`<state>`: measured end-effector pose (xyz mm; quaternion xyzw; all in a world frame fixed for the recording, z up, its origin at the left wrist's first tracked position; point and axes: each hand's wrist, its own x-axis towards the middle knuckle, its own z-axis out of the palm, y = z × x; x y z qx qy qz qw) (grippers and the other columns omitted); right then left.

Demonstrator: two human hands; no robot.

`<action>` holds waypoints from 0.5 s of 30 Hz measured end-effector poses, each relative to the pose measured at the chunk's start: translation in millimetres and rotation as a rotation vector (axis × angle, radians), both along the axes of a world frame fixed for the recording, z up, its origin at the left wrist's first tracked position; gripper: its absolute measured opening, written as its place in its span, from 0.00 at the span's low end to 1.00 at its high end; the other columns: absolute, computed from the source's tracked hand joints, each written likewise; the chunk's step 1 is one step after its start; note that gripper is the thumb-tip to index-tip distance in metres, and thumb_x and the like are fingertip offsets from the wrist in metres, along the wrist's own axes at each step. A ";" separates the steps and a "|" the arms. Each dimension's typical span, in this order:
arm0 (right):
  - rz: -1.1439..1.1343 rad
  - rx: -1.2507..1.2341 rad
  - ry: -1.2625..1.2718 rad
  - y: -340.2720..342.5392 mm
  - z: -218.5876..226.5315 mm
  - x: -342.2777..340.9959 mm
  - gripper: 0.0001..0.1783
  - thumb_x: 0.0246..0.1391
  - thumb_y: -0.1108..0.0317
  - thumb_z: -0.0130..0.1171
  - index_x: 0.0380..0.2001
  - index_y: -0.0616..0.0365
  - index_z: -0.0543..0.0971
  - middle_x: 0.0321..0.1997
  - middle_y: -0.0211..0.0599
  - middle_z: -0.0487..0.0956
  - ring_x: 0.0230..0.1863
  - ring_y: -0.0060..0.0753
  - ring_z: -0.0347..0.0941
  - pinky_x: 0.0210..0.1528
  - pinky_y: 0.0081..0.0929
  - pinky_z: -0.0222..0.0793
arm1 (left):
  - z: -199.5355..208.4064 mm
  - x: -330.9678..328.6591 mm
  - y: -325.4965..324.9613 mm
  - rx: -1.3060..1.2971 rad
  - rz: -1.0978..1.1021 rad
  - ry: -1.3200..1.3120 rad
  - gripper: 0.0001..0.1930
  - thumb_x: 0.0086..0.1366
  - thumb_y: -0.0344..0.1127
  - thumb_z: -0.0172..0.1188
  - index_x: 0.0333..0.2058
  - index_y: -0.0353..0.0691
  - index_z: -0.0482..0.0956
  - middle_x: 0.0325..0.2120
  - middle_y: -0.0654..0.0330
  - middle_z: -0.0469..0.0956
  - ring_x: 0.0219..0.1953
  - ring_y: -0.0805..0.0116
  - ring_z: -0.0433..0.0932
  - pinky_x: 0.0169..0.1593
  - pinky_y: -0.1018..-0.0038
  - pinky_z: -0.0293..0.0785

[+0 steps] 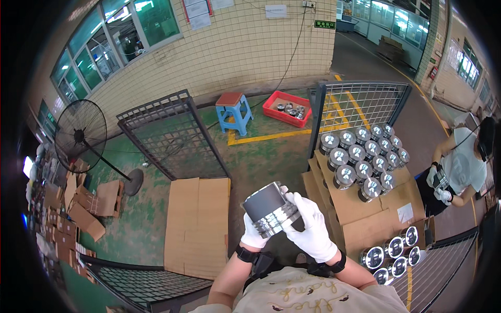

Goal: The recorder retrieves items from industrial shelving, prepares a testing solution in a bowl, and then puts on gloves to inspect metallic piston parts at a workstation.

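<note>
Both my hands, in white gloves, hold one large piston (266, 204) in front of my body. Its skirt has a dark grey patch, and bright metal ring grooves run round its lower end, which tilts down to the right. My left hand (252, 232) grips it from below on the left, mostly hidden behind it. Around its right side wrap the fingers of my right hand (311, 228). To my right, several more pistons (364, 170) stand in rows on a cardboard sheet (334, 201). A nearer group of pistons (395, 247) shows bright round faces.
A cardboard-covered stack (198, 224) lies to my left, beside a mesh panel (172, 135). Ahead stand a blue stool (235, 116) and a red crate (287, 120) holding small metal parts. A fan (80, 136) is far left. Another person (462, 161) works at the right, holding a metal part.
</note>
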<state>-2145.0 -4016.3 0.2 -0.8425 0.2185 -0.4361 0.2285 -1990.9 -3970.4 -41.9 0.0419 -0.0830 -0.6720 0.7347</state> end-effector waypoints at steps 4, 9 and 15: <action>0.107 0.380 -0.147 2.7 -33.0 -3.4 0.50 0.45 0.65 0.70 0.67 0.59 0.53 0.67 0.48 0.61 0.66 0.47 0.60 0.64 0.37 0.60 | 6.7 -1.0 -0.9 0.050 0.025 -0.005 0.36 0.67 0.60 0.38 0.64 0.39 0.58 0.62 0.46 0.62 0.63 0.46 0.63 0.62 0.45 0.62; 0.524 1.509 -0.649 -8.0 -24.9 5.3 0.37 0.62 0.44 0.48 0.66 0.55 0.58 0.65 0.41 0.64 0.64 0.44 0.62 0.64 0.42 0.61 | 3.2 -10.4 9.3 0.194 0.463 -0.805 0.35 0.63 0.43 0.55 0.65 0.39 0.54 0.60 0.50 0.64 0.57 0.56 0.70 0.61 0.59 0.68; 0.941 1.844 -0.958 -32.4 -28.6 -10.8 0.36 0.63 0.50 0.43 0.69 0.56 0.54 0.64 0.45 0.66 0.61 0.39 0.66 0.65 0.38 0.59 | 29.4 -25.7 22.1 -0.254 0.576 -1.821 0.60 0.39 0.37 0.79 0.65 0.31 0.44 0.62 0.42 0.58 0.64 0.46 0.61 0.66 0.55 0.57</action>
